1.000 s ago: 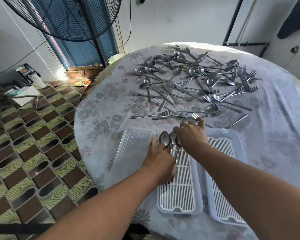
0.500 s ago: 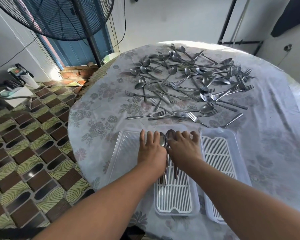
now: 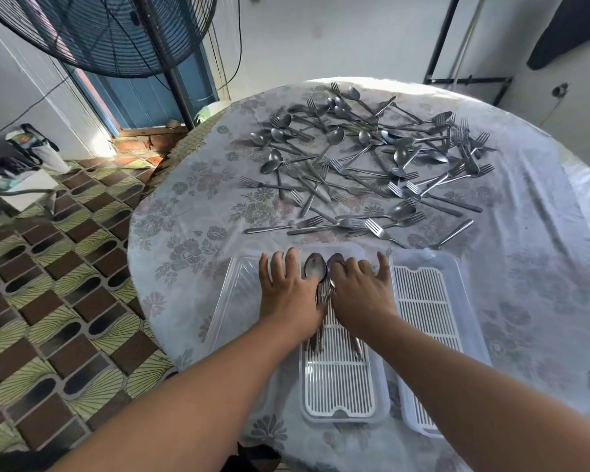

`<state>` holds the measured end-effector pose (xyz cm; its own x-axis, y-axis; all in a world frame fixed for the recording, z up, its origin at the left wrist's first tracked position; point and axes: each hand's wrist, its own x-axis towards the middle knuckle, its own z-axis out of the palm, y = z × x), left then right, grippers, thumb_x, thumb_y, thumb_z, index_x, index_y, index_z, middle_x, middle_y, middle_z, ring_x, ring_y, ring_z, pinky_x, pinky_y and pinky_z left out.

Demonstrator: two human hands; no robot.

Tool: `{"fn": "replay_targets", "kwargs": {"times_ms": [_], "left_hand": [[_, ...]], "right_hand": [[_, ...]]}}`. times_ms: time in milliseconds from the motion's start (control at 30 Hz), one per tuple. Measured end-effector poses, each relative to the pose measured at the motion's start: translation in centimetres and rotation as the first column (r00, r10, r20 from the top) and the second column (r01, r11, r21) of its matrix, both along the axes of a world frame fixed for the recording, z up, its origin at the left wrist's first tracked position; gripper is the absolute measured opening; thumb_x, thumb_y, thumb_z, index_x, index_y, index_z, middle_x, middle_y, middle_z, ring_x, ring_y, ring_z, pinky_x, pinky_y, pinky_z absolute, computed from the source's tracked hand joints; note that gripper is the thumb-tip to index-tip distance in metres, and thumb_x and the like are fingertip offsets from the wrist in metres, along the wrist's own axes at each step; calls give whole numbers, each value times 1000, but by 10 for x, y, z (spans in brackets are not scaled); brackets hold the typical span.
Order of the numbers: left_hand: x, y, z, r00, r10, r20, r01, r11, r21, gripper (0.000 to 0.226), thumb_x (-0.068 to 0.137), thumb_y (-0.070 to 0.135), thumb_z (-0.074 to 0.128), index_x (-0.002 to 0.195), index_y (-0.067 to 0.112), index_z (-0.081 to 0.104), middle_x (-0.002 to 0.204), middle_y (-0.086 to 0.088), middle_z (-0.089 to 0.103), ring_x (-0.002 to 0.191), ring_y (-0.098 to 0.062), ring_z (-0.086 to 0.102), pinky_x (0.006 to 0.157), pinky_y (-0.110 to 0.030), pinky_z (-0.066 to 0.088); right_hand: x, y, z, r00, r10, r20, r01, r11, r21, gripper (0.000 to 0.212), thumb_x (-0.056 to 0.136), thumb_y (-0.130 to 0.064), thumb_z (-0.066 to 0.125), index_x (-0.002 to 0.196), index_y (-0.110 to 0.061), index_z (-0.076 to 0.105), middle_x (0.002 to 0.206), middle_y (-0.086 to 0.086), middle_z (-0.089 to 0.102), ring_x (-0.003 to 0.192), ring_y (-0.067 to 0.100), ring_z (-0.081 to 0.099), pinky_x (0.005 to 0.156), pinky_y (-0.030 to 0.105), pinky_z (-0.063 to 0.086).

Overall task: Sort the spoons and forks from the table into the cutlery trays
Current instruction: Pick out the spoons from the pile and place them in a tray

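With both grips splayed flat | spoons (image 3: 321,277) between left hand (image 3: 288,294), right hand (image 3: 358,294)

Left hand (image 3: 288,294): fingers, curled round the bunch a second ago, now lie flat and spread
Right hand (image 3: 360,294): lowered from above, flattened beside it
Steel spoons (image 3: 315,267): set down on the white slatted middle tray (image 3: 341,379)

Three trays (image 3: 423,264) are counted at lower centre; two spoons (image 3: 315,265) lie in the middle one. Loose cutlery (image 3: 365,165) at upper centre is uncounted (overlapping, several dozen pieces).
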<state>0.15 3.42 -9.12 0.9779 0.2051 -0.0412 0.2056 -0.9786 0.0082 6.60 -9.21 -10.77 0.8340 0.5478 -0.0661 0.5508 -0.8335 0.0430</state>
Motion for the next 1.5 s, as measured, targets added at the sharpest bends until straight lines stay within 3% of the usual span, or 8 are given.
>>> {"fn": "replay_targets", "kwargs": {"times_ms": [267, 367, 533, 733, 933, 1100, 1233, 1500], "left_hand": [[8, -4, 4, 989, -16, -149, 29, 996, 87, 69, 88, 58, 67, 145, 24, 47, 163, -18, 3, 149, -44, -4, 118, -61, -19], [8, -6, 3, 991, -48, -122, 63, 990, 122, 83, 87, 45, 70, 155, 20, 30, 161, -17, 8, 148, -42, 1, 117, -59, -19], [2, -7, 1, 980, -190, -64, 194, 980, 49, 37, 88, 30, 66, 125, 33, 64, 154, -11, 13, 142, -41, 7, 119, -59, -16], [6, -1, 2, 981, -142, -130, 135, 989, -60, 27, 91, 44, 63, 113, 34, 73, 159, -4, 10, 143, -37, 4, 118, -58, -19], [2, 14, 7, 998, -23, 63, 20, 999, 43, 32, 90, 48, 62, 115, 28, 69, 156, -15, 24, 143, -39, 14, 121, -58, -11], [4, 9, 5, 999, -14, -49, 17, 998, 53, 44, 91, 34, 61, 133, 24, 60, 161, -15, 12, 142, -41, 6, 118, -59, -16], [3, 9, 4, 998, 11, -61, -8, 999, 52, 37, 86, 39, 72, 121, 26, 68, 158, -15, 12, 141, -41, 6, 115, -58, -20], [7, 7, 6, 998, 57, -40, -54, 996, 71, 22, 90, 31, 68, 111, 26, 73, 157, -13, 18, 143, -40, 11, 120, -60, -13]], "right_hand": [[4, 8, 7, 999, -19, -47, 16, 997, -70, 65, 100, -43, 46, 156, -12, 33, 142, 7, 55, 139, 30, 43, 117, 64, -15], [3, 4, 7, 1000, 12, -6, -12, 999, -39, 68, 100, -37, 51, 159, -20, 24, 131, 4, 63, 131, 29, 51, 118, 64, -13], [-1, -2, 13, 997, 65, 28, -64, 997, -54, 44, 96, -23, 56, 140, -24, 55, 141, 4, 50, 138, 28, 41, 118, 65, -17], [-1, -3, 17, 999, 40, 23, -36, 991, -132, 59, 99, -28, 49, 155, -12, 39, 155, 9, 37, 148, 31, 26, 116, 66, -20], [0, 12, 9, 998, 45, 45, -40, 993, -111, 61, 104, -39, 40, 160, -19, 28, 157, 12, 29, 147, 36, 20, 112, 65, -26], [0, 21, 5, 1000, -14, 0, 14, 999, -30, 52, 103, -48, 38, 152, -34, 41, 152, 12, 34, 142, 36, 23, 116, 62, -15], [3, 21, 5, 993, -88, 80, 85, 995, 46, 42, 84, -39, 65, 122, -21, 64, 128, 14, 49, 120, 36, 42, 111, 56, 22], [-2, 20, 10, 997, -73, 30, 73, 997, 13, 45, 94, -43, 59, 134, -24, 52, 132, 7, 38, 124, 31, 34, 104, 49, 24]]}}
